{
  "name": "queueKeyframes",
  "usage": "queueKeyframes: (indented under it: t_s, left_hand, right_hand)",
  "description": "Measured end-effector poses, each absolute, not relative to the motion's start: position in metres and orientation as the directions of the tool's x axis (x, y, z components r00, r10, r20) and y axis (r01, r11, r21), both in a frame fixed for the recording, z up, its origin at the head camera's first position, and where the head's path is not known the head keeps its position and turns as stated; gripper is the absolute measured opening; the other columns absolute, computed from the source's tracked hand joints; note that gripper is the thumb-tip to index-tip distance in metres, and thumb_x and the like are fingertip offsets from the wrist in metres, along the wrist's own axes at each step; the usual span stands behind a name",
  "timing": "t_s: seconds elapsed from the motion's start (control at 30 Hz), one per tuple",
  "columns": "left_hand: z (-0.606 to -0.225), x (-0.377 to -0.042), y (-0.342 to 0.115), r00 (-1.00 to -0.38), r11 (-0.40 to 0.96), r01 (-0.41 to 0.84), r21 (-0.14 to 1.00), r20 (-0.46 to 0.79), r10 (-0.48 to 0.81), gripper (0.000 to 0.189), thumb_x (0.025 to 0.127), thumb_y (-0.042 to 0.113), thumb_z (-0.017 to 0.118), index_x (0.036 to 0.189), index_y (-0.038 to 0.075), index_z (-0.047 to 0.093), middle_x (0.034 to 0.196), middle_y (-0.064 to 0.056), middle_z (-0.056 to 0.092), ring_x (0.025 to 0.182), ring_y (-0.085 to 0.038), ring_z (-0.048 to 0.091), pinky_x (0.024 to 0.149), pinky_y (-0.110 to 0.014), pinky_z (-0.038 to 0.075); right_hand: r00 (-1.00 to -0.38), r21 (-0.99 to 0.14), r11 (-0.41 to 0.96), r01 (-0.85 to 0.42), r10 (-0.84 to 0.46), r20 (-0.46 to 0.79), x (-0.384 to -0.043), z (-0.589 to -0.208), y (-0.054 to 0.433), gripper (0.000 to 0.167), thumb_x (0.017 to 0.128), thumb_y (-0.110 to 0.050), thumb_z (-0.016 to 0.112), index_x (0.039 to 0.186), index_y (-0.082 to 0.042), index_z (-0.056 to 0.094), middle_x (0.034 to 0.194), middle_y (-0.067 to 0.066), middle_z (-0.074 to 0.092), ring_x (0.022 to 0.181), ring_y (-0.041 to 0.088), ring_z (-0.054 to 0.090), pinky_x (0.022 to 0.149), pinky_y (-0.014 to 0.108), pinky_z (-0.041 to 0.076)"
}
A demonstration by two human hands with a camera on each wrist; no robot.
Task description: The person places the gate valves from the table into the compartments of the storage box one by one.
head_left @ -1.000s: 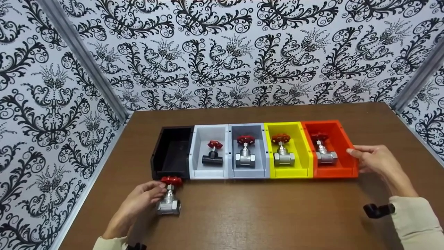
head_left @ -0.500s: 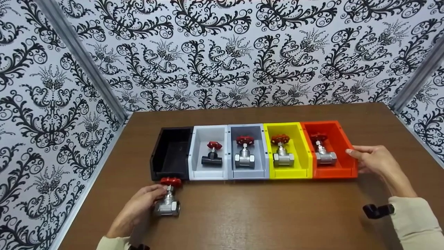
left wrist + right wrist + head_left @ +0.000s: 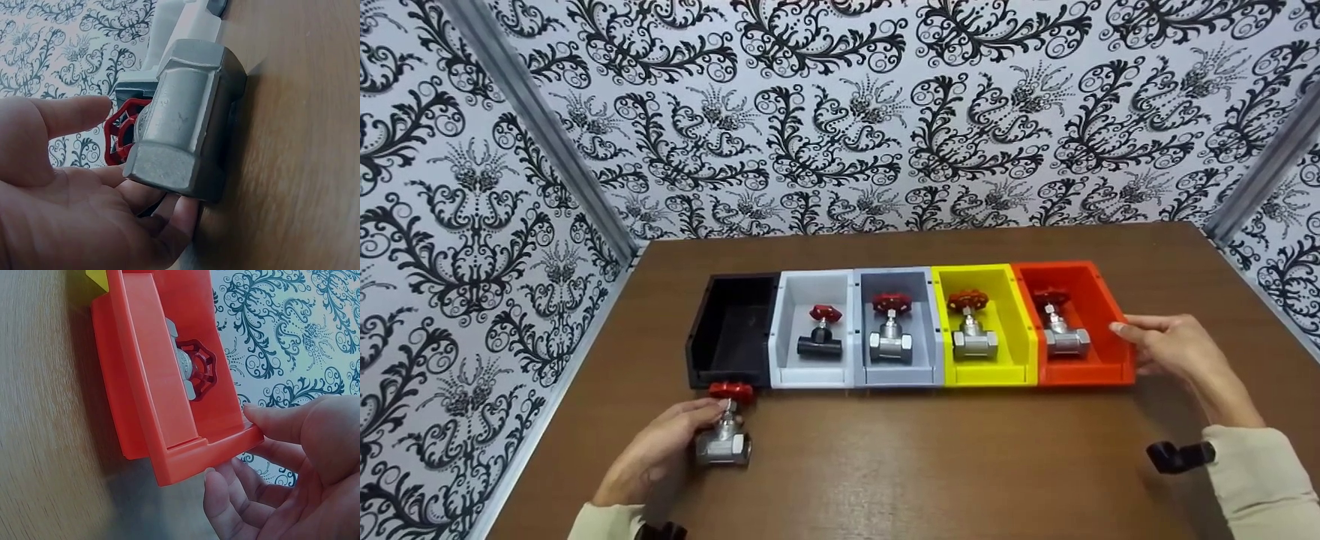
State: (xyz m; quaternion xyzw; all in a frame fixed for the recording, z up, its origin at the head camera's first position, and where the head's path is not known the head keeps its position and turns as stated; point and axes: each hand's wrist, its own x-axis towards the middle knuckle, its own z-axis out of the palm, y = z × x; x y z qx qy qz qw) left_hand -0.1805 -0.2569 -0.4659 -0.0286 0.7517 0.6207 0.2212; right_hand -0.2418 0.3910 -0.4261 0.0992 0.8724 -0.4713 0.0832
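Note:
A silver valve with a red handwheel is on the brown table in front of the black bin. My left hand holds this valve at its neck, and its handwheel overlaps the bin's front edge. In the left wrist view, the valve's hex-ended body faces the camera, with fingers bent beneath it. At the other end of the row, my right hand pinches the side wall of the orange-red bin. Its thumb lies on the rim. A red-wheeled valve lies inside that bin.
Between the end bins stand a white bin, a grey bin and a yellow bin, joined side by side. A dark-bodied valve lies in the white one. Silver valves lie in the other two. Patterned walls enclose the table.
My left hand's fingers have moved further right around the valve's neck, and the valve's body has shifted slightly left. My right hand and the row of bins stay practically in place.

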Motion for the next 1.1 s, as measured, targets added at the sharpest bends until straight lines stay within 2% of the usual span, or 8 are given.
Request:
queueKeyframes:
  t_s: [0.17,0.23,0.6,0.8,0.87,0.93,1.0,1.1]
  left_hand:
    - [-0.4683,-0.1802,-0.2580,-0.875,0.090,-0.347,0.934,-0.356,0.328,0.035,0.103,0.024,0.051,0.123,-0.004,0.055,0.098,0.000,0.068,0.087,-0.011,0.064,0.079,-0.026,0.051]
    - [-0.4684,-0.1796,-0.2583,-0.871,0.069,-0.353,0.933,-0.355,0.340,0.038,0.103,0.024,0.051,0.126,-0.006,0.053,0.100,-0.001,0.068,0.087,-0.011,0.064,0.079,-0.027,0.052]
    - [-0.4673,-0.1770,-0.2599,-0.877,0.047,-0.352,0.935,-0.347,0.332,0.060,0.102,0.024,0.053,0.144,-0.014,0.034,0.109,-0.004,0.067,0.098,-0.015,0.065,0.086,-0.029,0.051]
    - [-0.4667,-0.1750,-0.2601,-0.884,0.050,-0.342,0.938,-0.339,0.322,0.068,0.102,0.022,0.053,0.148,-0.017,0.022,0.112,-0.004,0.067,0.098,-0.014,0.065,0.087,-0.028,0.051]
    - [-0.4664,-0.1742,-0.2602,-0.886,0.078,-0.333,0.940,-0.340,0.315,0.070,0.102,0.022,0.053,0.148,-0.018,0.020,0.117,-0.006,0.066,0.099,-0.013,0.064,0.091,-0.028,0.049]
    - [-0.4666,-0.1738,-0.2603,-0.890,0.116,-0.321,0.940,-0.341,0.302,0.071,0.101,0.022,0.054,0.148,-0.018,0.020,0.125,-0.010,0.064,0.105,-0.014,0.062,0.103,-0.035,0.043]
    - [-0.4669,-0.1738,-0.2604,-0.895,0.157,-0.295,0.943,-0.330,0.299,0.071,0.100,0.021,0.055,0.147,-0.019,0.020,0.131,-0.020,0.060,0.116,-0.020,0.057,0.114,-0.046,0.031]
    - [-0.4682,-0.1742,-0.2617,-0.902,0.196,-0.240,0.951,-0.293,0.316,0.070,0.099,0.017,0.057,0.146,-0.021,0.020,0.140,-0.029,0.051,0.129,-0.026,0.049,0.117,-0.053,0.019]
  right_hand:
    - [-0.972,-0.804,0.547,0.233,0.095,-0.217,-0.2419,-0.4280,0.3904,0.072,0.096,-0.039,0.063,0.145,0.007,0.039,0.117,0.032,0.065,0.074,0.015,0.072,0.068,0.035,0.060]
    - [-0.971,-0.802,0.549,0.236,0.094,-0.221,-0.2419,-0.4282,0.3907,0.071,0.096,-0.040,0.063,0.145,0.006,0.039,0.120,0.034,0.063,0.075,0.015,0.072,0.069,0.035,0.060]
    - [-0.967,-0.782,0.574,0.245,0.090,-0.237,-0.2424,-0.4276,0.3913,0.072,0.097,-0.041,0.061,0.146,0.006,0.037,0.125,0.037,0.058,0.077,0.016,0.072,0.069,0.035,0.060]
    - [-0.964,-0.787,0.561,0.256,0.092,-0.248,-0.2429,-0.4274,0.3908,0.072,0.097,-0.041,0.062,0.146,0.005,0.037,0.127,0.037,0.057,0.078,0.016,0.072,0.070,0.035,0.059]
    - [-0.965,-0.784,0.566,0.255,0.093,-0.246,-0.2431,-0.4273,0.3907,0.072,0.097,-0.042,0.062,0.146,0.005,0.037,0.127,0.036,0.057,0.078,0.016,0.072,0.070,0.034,0.059]
    - [-0.965,-0.784,0.566,0.255,0.095,-0.245,-0.2429,-0.4272,0.3907,0.073,0.096,-0.042,0.062,0.146,0.005,0.037,0.126,0.036,0.058,0.078,0.016,0.072,0.070,0.034,0.059]
    - [-0.966,-0.786,0.564,0.253,0.098,-0.241,-0.2425,-0.4273,0.3907,0.073,0.096,-0.041,0.062,0.146,0.005,0.038,0.121,0.034,0.062,0.076,0.016,0.071,0.069,0.034,0.059]
    - [-0.967,-0.791,0.559,0.250,0.101,-0.235,-0.2419,-0.4274,0.3904,0.072,0.096,-0.040,0.063,0.146,0.006,0.039,0.114,0.027,0.068,0.074,0.016,0.071,0.068,0.034,0.059]
